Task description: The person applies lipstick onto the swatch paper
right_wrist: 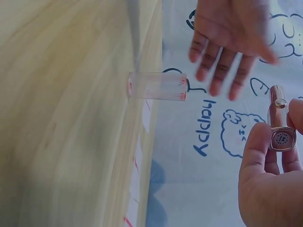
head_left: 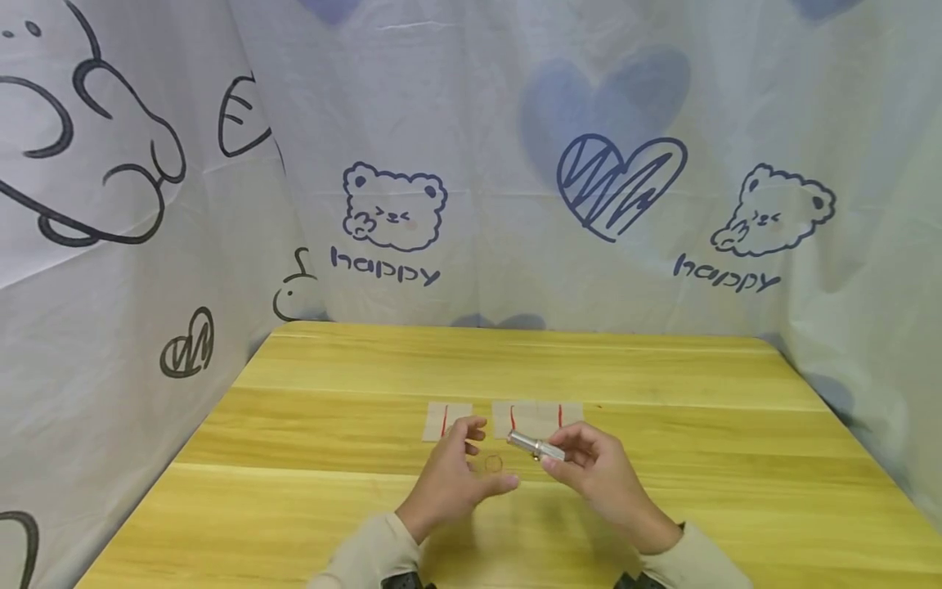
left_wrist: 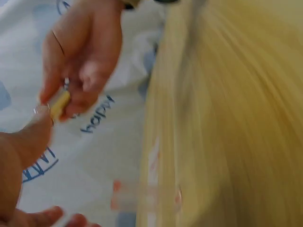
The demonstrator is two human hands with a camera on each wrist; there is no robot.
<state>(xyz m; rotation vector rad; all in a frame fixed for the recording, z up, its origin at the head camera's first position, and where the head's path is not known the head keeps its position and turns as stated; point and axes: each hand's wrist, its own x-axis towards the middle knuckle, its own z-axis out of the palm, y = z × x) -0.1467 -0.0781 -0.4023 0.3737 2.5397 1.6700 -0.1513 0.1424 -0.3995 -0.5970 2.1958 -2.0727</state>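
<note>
In the head view my right hand (head_left: 599, 474) pinches a silvery lipstick tube (head_left: 526, 444) between thumb and fingers, above the table. Its square base with a round label faces the camera in the right wrist view, with a small round metallic piece on its side. My left hand (head_left: 452, 474) holds nothing; its fingers and thumb are spread apart, left of the lipstick. A clear cylinder (right_wrist: 157, 86) with red smears at its ends stands upright on the table. From above it shows as a thin ring between my hands.
On the wooden table (head_left: 294, 425) beyond my hands lie pale paper strips (head_left: 537, 417) with red lines. White curtains (head_left: 486, 123) with printed bears and hearts hang behind the table and along its sides.
</note>
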